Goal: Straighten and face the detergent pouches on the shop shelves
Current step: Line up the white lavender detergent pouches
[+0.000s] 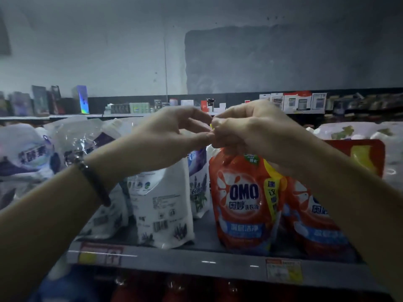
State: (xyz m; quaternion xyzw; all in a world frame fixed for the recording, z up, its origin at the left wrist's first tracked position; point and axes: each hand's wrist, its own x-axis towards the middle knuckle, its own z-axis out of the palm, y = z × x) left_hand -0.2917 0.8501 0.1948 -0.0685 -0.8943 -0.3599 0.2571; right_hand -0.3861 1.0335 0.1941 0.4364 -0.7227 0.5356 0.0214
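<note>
Orange pouch (242, 203) in right hand (250, 127)

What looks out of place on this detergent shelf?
The white pouch left of the orange OMO pouch stands back to front: its barcode and small print face out, while the OMO logo shows properly. Further left, the purple-and-white pouches slump tilted rather than upright.

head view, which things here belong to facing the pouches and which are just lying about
In the job: red OMO pouch, its top gripped by the right hand; left hand alongside; second red pouch; white pouch showing its back; purple-and-white pouches.
Lying about: small boxes on the far shelf; price tags.
</note>
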